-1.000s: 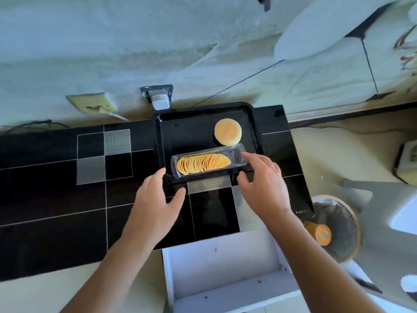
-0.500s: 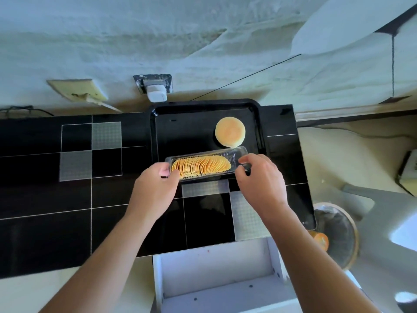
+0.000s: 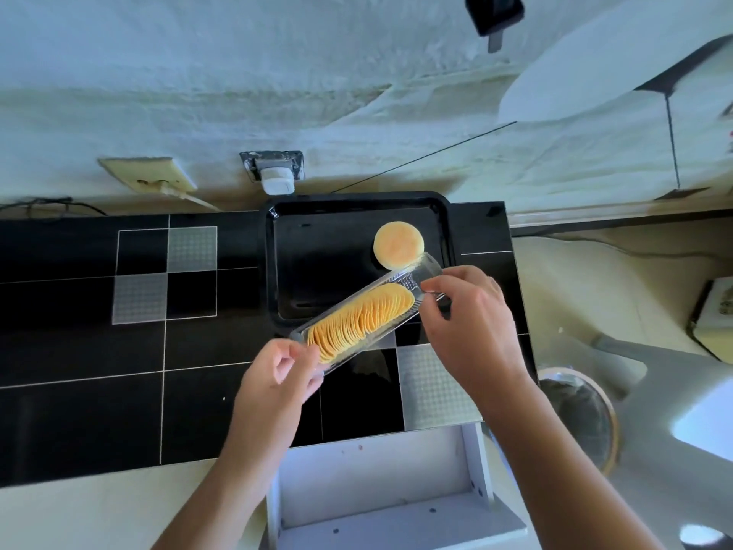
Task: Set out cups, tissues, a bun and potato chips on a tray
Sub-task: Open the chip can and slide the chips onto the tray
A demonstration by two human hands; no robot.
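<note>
A clear plastic sleeve of stacked potato chips [image 3: 359,321] hangs slanted above the front edge of the black tray [image 3: 277,271], its far end up near the bun. My left hand [image 3: 277,385] pinches the sleeve's near left end. My right hand [image 3: 468,331] pinches its far right end. A round golden bun [image 3: 398,244] lies in the tray's right half, partly overlapped by the sleeve's tip. No cups or tissues are in view.
The tray sits on a black tiled counter [image 3: 79,351] against a white wall with a plug socket [image 3: 273,176]. An open white drawer [image 3: 377,490] juts out below the counter. A bin [image 3: 583,418] stands on the floor at the right.
Both hands closed on the ends of the chip sleeve and lifted it off the tray's front. It has turned from level to slanted, left end toward me.
</note>
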